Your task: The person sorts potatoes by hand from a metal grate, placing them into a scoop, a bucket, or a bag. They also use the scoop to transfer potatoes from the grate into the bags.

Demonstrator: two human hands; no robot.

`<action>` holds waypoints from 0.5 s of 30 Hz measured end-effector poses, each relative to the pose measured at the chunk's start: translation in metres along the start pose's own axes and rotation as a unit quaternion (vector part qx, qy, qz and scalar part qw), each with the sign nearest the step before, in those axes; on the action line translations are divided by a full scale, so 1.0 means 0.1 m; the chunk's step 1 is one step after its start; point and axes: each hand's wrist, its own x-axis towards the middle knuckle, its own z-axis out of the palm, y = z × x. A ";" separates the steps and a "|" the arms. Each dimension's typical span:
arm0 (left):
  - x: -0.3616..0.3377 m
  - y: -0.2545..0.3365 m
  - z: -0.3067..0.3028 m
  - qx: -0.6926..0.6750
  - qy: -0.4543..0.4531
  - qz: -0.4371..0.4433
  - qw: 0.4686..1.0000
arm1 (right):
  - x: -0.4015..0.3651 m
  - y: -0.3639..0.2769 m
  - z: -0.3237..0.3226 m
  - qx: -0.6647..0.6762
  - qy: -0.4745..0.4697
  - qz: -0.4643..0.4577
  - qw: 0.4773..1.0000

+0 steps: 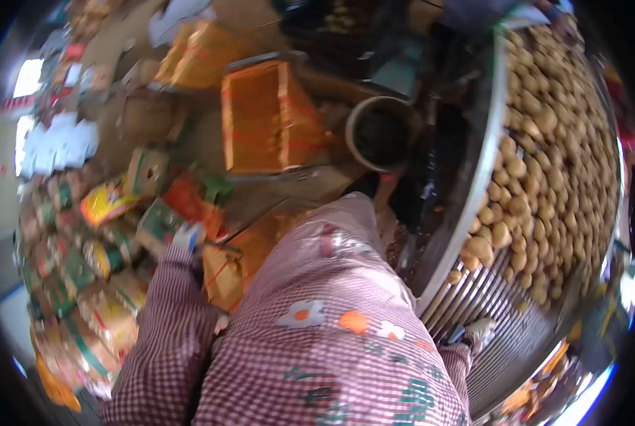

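Note:
My left hand [188, 236], at the end of a checked sleeve, is beside an orange mesh bag [224, 280] and a thin dark bar [221, 248]. Its fingers are blurred, and I cannot make out whether it holds anything. On the right, my right hand [479, 329], in what looks like a pale glove, rests at or just above the metal slats [498, 362] of a sorting table. A dark object [457, 334] shows at that wrist. Many potatoes [545, 177] cover the upper part of the table, their nearest edge just above the slats.
Ahead stands a metal frame with an orange mesh bag [253, 117] stretched on it. A round bucket [381, 135] with dark contents is beside the metal table rim [474, 206]. Stacked cardboard boxes [83, 284] line the left side. Another orange bag [200, 53] lies behind.

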 end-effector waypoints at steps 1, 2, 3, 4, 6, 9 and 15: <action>-0.20 -0.31 0.44 0.003 -0.179 -0.041 0.983 | -0.09 0.02 -0.09 -0.003 -0.002 0.040 0.999; -0.22 0.04 0.28 0.073 -0.284 -0.092 0.952 | -0.17 0.00 -0.23 -0.038 -0.005 -0.002 0.999; -0.37 -0.04 0.44 -0.068 -0.325 -0.238 0.913 | -0.21 -0.07 -0.38 -0.071 -0.013 -0.042 0.997; -0.41 -0.20 0.56 -0.200 -0.359 -0.378 0.830 | -0.24 -0.14 -0.67 -0.024 -0.101 0.005 0.995; -0.10 -0.04 0.48 -0.031 -0.437 -0.169 0.883 | -0.21 -0.17 -0.54 0.060 -0.087 0.106 0.989; 0.94 0.41 -0.08 -0.167 -0.272 -0.120 0.940 | -0.23 -0.25 -0.70 0.186 -0.138 0.212 0.950; 3.01 3.14 -1.94 -0.552 -0.002 -0.005 0.834 | -0.19 -0.29 -0.45 0.289 -0.092 0.293 0.907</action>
